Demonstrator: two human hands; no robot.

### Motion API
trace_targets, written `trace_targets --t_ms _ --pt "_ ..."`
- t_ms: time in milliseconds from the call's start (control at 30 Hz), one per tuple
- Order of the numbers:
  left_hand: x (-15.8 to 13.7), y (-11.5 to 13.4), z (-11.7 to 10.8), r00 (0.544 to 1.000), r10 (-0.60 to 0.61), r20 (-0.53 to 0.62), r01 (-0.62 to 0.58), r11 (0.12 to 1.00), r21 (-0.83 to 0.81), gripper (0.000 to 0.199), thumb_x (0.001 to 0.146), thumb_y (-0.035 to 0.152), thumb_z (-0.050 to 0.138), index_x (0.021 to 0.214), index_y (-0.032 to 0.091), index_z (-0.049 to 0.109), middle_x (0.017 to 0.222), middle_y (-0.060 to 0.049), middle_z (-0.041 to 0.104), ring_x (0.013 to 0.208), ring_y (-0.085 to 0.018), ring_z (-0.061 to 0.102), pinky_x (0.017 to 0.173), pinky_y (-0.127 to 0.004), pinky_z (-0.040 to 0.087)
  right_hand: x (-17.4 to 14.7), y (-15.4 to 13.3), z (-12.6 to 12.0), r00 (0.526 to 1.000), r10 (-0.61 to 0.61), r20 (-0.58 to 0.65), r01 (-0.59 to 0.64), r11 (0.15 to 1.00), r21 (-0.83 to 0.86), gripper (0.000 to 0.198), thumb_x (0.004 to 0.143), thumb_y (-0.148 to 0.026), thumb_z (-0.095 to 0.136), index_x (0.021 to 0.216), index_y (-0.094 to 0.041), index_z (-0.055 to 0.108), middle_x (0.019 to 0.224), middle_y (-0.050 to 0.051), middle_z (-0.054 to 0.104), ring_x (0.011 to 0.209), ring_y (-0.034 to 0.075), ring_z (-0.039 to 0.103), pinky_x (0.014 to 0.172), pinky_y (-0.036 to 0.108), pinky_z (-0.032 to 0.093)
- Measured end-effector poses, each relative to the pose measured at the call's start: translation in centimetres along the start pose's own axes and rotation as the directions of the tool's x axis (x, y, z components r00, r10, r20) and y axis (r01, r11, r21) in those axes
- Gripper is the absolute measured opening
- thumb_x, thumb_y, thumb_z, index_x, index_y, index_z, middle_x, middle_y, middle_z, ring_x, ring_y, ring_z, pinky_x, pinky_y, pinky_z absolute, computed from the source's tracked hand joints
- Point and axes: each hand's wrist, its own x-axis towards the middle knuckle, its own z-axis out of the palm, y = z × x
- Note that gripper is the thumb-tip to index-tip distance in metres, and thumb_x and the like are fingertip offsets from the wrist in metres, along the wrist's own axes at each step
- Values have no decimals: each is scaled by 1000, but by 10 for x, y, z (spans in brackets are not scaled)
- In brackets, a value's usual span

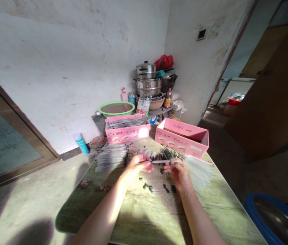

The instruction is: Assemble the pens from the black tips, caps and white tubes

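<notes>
Over the middle of the table, a thin pale tube is held level between my two hands. My left hand pinches its left end, where a small black cap shows at the fingertips. My right hand has thumb and fingers closed around the tube's right end. Beneath and behind the hands lie a bundle of thin black rods and a heap of small whitish pieces. Loose black caps are scattered nearer to me. Pale tubes lie stacked at left, and more clear tubes fan out at right.
A pink box filled with greyish tubes stands at the back left of the wooden-patterned table. Another pink box stands at the back right. Behind are a green basin and stacked steel pots. A blue-rimmed tub sits lower right.
</notes>
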Motion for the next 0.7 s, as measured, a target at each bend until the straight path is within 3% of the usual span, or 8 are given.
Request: trace_targets --t_ms 700 --pt "0 -1 4 999 43 8 -43 999 10 50 69 50 95 93 15 67 83 -9 78 76 -22 77 73 -34 62 0 1 1 1000 -14 5 14 1000 -14 25 62 -25 94 75 -17 74 69 8 79 55 21 76 52 26 64"
